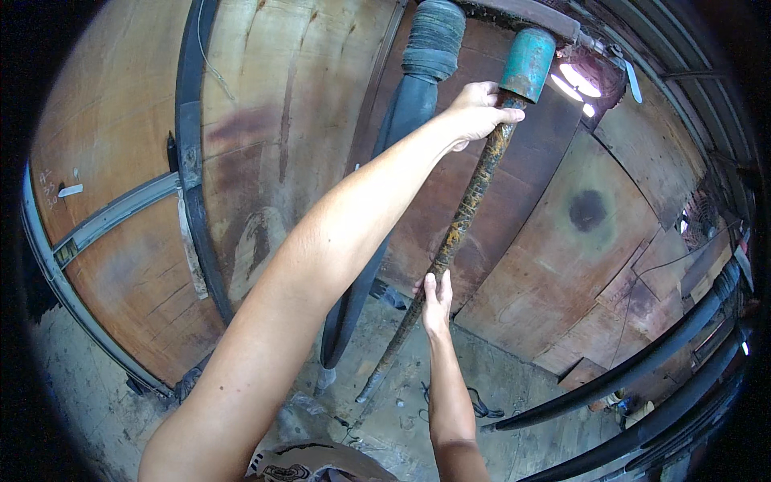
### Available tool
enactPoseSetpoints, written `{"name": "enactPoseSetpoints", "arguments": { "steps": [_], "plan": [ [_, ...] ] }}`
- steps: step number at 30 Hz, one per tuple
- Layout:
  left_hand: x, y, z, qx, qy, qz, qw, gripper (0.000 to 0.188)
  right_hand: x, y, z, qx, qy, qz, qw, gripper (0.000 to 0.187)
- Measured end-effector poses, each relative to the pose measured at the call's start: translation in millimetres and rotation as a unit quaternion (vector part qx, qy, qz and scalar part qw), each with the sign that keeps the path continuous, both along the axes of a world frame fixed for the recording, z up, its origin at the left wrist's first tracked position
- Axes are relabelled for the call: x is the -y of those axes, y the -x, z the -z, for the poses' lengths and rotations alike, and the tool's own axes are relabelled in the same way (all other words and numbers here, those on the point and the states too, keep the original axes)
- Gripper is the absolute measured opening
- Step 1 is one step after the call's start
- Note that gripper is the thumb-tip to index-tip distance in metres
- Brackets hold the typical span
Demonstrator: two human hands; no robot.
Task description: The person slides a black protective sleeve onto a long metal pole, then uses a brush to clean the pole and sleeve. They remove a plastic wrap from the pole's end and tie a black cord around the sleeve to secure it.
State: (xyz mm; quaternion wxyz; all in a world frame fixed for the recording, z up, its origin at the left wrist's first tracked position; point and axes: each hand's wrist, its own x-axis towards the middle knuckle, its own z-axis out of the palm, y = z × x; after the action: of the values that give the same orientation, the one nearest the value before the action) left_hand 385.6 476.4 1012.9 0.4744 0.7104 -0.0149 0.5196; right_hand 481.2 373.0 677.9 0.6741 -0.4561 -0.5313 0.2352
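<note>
A long pole [470, 199], mottled brown and yellow, stands at a slant between my hands. Its top end runs up to the open bottom of a worn green metal cylinder [529, 60]; whether it is fixed inside I cannot tell. My left hand [480, 115] is closed around the pole just below the cylinder, thumb across its front. Lower down, about midway, my right hand [436, 301] grips the same pole. The grey lower tip of the pole is close to the floor; contact is unclear.
Left of the pole hangs a thick dark hose [393, 120] with a wrapped upper end. Stained wooden panels [554, 249] form the walls. Black hoses [634, 369] curve along the right. A rusty bar [526, 14] and a bright lamp [580, 79] are overhead. A dark strap [479, 402] lies on the floor.
</note>
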Motion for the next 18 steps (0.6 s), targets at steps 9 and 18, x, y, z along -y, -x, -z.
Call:
{"name": "enactPoseSetpoints", "arguments": {
  "steps": [9, 18],
  "plan": [
    [45.1, 32.6, 37.5, -0.034, -0.145, -0.236, 0.96, 0.073, 23.5, 12.7, -4.7, -0.03, -0.016, 0.014, 0.999, 0.025],
    [43.1, 118.9, 118.4, 0.128, -0.3, -0.558, 0.763, 0.073, 45.9, 41.6, 2.5, -0.057, -0.059, 0.034, 0.996, 0.029]
  ]
}}
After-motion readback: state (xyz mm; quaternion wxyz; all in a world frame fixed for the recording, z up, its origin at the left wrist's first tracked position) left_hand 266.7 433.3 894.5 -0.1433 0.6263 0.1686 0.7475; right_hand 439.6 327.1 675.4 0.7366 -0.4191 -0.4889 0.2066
